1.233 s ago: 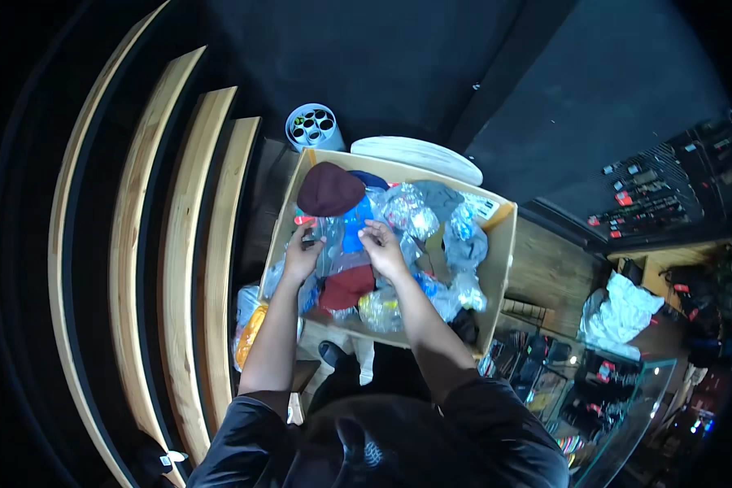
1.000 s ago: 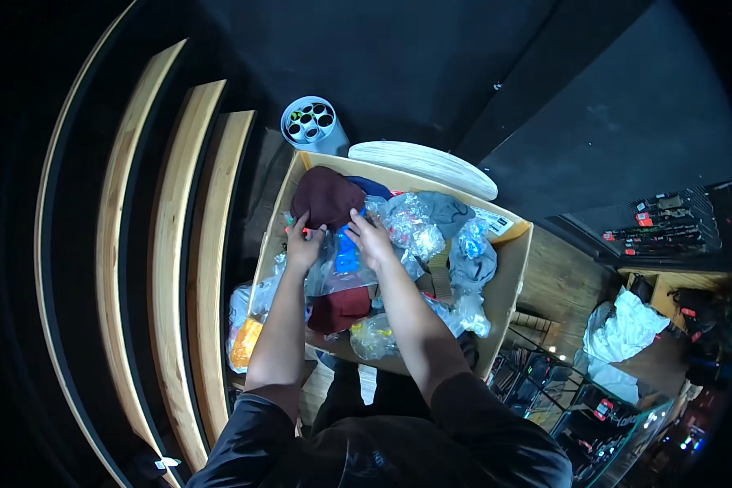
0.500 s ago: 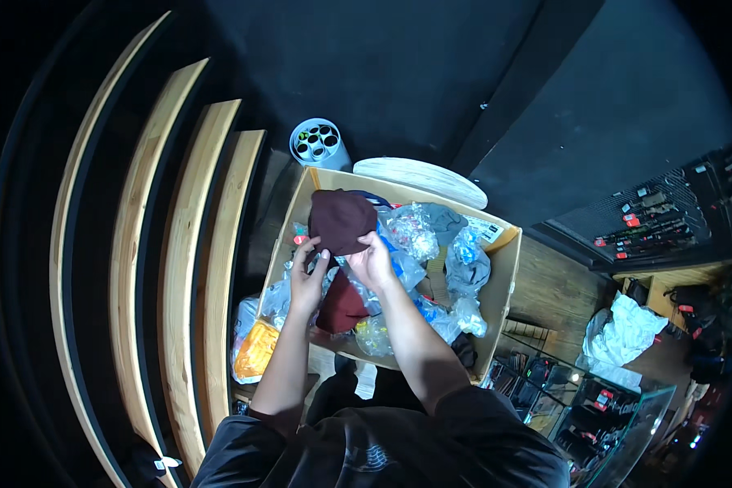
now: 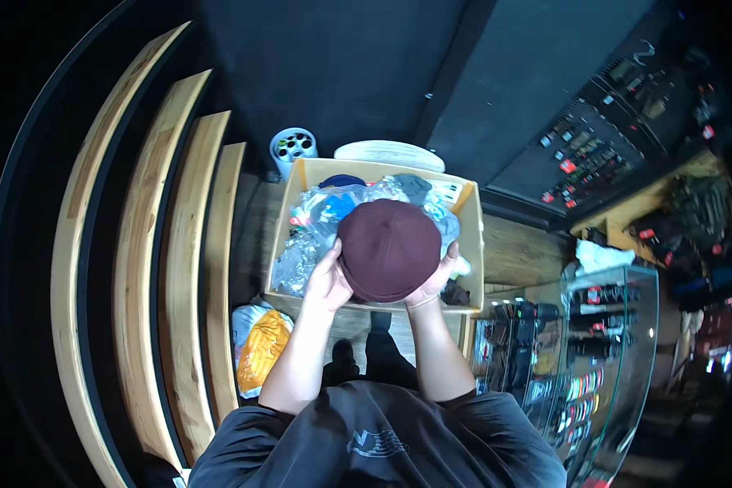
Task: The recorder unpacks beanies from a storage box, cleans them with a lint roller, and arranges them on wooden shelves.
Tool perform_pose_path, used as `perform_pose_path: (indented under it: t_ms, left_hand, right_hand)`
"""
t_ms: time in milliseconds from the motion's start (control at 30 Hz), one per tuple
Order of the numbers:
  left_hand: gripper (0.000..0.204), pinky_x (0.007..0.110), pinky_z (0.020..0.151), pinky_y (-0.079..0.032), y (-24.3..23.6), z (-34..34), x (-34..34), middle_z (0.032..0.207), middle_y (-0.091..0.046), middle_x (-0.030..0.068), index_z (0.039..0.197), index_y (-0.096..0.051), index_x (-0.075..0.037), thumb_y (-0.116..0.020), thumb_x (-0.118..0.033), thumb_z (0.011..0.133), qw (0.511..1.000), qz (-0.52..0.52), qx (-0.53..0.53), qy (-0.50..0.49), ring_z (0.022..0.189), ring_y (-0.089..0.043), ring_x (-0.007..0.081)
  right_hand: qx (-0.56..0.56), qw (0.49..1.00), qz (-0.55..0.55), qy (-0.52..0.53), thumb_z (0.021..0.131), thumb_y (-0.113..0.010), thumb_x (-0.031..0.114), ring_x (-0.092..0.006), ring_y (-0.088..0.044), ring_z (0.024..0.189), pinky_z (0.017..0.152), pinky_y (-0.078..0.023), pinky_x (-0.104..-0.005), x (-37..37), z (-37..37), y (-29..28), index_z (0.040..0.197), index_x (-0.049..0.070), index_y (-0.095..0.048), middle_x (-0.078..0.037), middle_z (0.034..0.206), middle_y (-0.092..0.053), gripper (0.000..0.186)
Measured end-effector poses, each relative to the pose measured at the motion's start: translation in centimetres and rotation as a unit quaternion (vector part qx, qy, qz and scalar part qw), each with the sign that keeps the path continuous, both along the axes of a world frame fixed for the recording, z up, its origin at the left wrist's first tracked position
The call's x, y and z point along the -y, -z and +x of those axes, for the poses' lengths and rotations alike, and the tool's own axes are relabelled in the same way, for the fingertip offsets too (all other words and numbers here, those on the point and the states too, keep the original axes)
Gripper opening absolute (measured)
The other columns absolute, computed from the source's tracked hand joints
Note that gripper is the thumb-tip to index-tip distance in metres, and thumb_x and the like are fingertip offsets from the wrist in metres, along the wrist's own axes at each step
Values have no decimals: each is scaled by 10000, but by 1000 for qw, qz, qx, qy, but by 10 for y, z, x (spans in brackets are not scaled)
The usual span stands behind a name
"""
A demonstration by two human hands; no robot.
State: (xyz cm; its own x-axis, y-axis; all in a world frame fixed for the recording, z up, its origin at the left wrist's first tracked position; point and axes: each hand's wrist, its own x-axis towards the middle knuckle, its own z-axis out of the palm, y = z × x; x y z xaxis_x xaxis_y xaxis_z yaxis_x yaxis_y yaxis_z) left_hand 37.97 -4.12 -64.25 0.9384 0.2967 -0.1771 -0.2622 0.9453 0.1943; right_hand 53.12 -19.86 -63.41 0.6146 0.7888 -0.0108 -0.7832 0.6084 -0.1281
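Observation:
A dark maroon cap (image 4: 390, 248) is held up before me, its rounded crown facing me. My left hand (image 4: 330, 279) grips its left edge and my right hand (image 4: 433, 283) grips the right edge; the fingers of both are partly hidden beneath the cap. Under it stands a large open cardboard box (image 4: 281, 252), filled with clear plastic bags (image 4: 301, 259) and caps. A navy cap (image 4: 342, 180) and a grey cap (image 4: 413, 189) show toward the box's far side.
Stepped wooden shelves (image 4: 183, 276) rise on the left. An orange plastic bag (image 4: 262, 351) lies beside the box. Behind it are a white cylinder with round holes (image 4: 294, 150) and a pale round board (image 4: 389, 154). To the right stands a glass display case (image 4: 573, 358).
The maroon cap has come up closer and moved right, its crown now rounded out. Both hands have spread to its opposite sides. The view has shifted, and my feet now show below the box.

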Motion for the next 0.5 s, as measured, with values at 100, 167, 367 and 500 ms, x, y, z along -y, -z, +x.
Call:
perform_pose_path:
  t_ms: [100,167,367,500]
  left_hand:
    - [571,573,1273,-422,-15,-2,24,1632,-590,127,1608,-529,-78,-585,-419,1154,993,-43,96,49,1504,-563,325]
    - [563,572,1275,-421,-43,0,49,1637,-586,127,1612,-527,-84,-572,-417,1161,986,-50,129,97,1510,-558,324]
    - [510,522,1263,-458,-110,30,121,1611,-614,117,1613,-508,-67,-499,-366,1200,968,13,112,222,1484,-590,282]
    - [464,506,1220,-511,-131,42,177,1557,-642,145,1597,-516,-56,-553,-269,1187,934,163,108,300,1445,-621,301]
  right_hand:
    - [-48,996,64,29,976,-607,779,-448,-492,1525,1234,-400,-682,41,-23,-20,1620,82,-533,-201,1668,-528,951]
    - [-23,996,-7,90,980,-603,789,-451,-454,1556,1250,-391,-674,75,-33,-44,1674,67,-441,-211,1715,-454,1015]
    - [-8,965,-239,105,1108,-622,470,-324,-698,1311,1100,-594,-548,159,-41,-92,1460,39,-641,-171,1481,-684,558]
    - [-9,966,-240,97,1099,-565,657,-322,-696,1329,1092,-600,-532,245,-65,-103,1554,59,-537,-166,1492,-678,752]
